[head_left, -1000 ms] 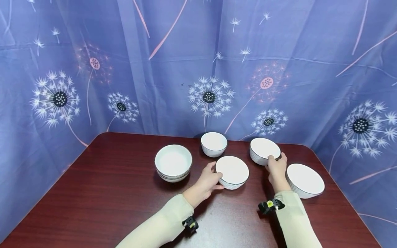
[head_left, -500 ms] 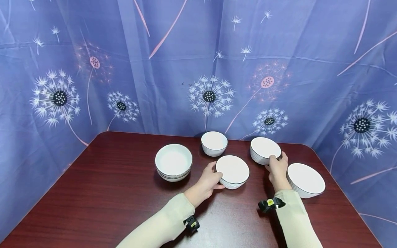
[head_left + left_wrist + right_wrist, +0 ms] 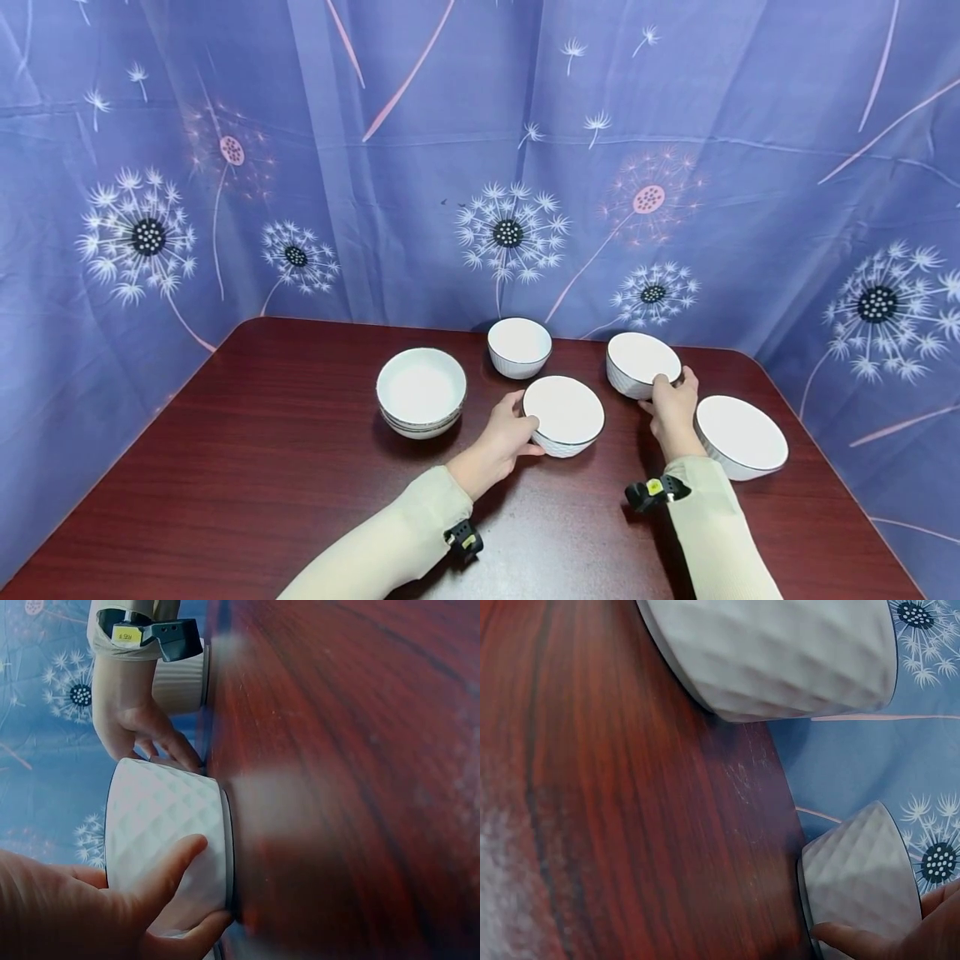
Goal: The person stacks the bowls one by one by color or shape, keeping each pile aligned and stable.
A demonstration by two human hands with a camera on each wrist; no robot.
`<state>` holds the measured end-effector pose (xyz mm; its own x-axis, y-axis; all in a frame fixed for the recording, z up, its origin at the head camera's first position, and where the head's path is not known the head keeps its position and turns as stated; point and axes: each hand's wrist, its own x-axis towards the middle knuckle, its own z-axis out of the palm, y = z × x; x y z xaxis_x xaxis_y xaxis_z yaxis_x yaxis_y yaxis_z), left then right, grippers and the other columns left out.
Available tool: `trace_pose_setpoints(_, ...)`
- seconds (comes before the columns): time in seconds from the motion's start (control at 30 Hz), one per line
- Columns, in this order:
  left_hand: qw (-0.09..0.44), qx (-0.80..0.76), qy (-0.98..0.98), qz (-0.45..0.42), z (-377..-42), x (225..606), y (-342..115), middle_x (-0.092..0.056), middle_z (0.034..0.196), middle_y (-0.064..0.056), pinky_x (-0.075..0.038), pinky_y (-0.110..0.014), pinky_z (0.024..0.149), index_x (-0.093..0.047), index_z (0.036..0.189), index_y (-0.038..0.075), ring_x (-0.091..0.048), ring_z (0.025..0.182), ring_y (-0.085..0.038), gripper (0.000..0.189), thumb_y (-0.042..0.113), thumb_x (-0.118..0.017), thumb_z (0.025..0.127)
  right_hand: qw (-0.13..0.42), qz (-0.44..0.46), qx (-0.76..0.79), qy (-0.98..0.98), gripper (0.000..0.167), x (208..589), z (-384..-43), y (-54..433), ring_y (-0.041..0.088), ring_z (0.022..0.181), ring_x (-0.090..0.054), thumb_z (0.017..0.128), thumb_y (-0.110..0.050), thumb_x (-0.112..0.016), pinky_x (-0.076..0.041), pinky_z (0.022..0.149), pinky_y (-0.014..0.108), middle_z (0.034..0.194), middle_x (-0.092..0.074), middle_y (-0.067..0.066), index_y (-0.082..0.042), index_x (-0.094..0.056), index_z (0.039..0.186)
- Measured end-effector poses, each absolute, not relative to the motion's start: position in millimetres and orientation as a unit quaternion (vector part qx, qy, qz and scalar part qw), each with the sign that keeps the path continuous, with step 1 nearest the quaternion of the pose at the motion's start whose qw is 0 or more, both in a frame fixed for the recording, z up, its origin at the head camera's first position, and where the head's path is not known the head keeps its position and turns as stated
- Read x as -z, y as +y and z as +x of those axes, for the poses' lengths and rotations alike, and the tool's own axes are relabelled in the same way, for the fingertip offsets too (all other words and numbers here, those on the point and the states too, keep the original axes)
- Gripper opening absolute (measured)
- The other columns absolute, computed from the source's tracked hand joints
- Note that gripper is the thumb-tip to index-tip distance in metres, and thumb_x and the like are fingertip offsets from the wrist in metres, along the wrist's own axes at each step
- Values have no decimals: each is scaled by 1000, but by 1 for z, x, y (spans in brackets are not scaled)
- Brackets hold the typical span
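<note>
A white dark-rimmed bowl (image 3: 564, 408) stands mid-table, its side dimpled in a diamond pattern. My left hand (image 3: 501, 437) grips it from its left side, thumb at the rim and fingers against the wall. The left wrist view shows this bowl (image 3: 161, 814) close up, with a finger spread over its dimpled side. Farther back and to the right, my right hand (image 3: 671, 412) holds a similar white bowl (image 3: 641, 358) by its near right edge. In the right wrist view that bowl (image 3: 862, 877) has a fingertip low on its wall, near the base.
Left of my left hand is a stack of pale bowls (image 3: 420, 392). A smaller ribbed bowl (image 3: 519, 346) stands at the back, and a wider white bowl (image 3: 741, 437) sits right of my right wrist. A blue dandelion-print curtain (image 3: 390, 192) hangs behind the dark red table (image 3: 262, 483).
</note>
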<state>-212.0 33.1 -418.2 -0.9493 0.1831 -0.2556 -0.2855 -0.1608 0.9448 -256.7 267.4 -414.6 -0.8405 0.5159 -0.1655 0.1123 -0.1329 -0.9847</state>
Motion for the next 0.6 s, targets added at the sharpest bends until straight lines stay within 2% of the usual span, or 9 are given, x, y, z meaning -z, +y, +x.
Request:
trace_pose_setpoints(0.17, 154, -763, 627, -41, -212, 418, 33, -42, 136, -29, -59, -44, 71, -32, 144, -4, -58, 107, -35, 64, -13, -44, 82, 143, -248, -710, -644, 66, 415, -258, 268, 37, 130, -36, 95, -4, -27, -56, 61, 27, 159, -6, 17, -4, 5, 152)
trace_pose_setpoints(0.4, 154, -761, 629, -45, -212, 416, 33, -43, 134, -29, -59, -44, 71, -33, 144, -3, -58, 106, -34, 64, -13, -44, 82, 147, -252, -711, -640, 65, 414, -258, 268, 40, 127, -39, 96, -5, -28, -55, 57, 23, 157, -9, 20, -4, 3, 153)
trace_pose_setpoints(0.6, 153, -762, 628, -44, -211, 415, 32, -43, 133, -30, -58, -45, 72, -33, 144, -4, -58, 107, -36, 64, -14, -43, 82, 144, -255, -709, -642, 66, 415, -257, 268, 39, 126, -40, 95, -4, -28, -55, 61, 24, 156, -11, 22, -6, 2, 153)
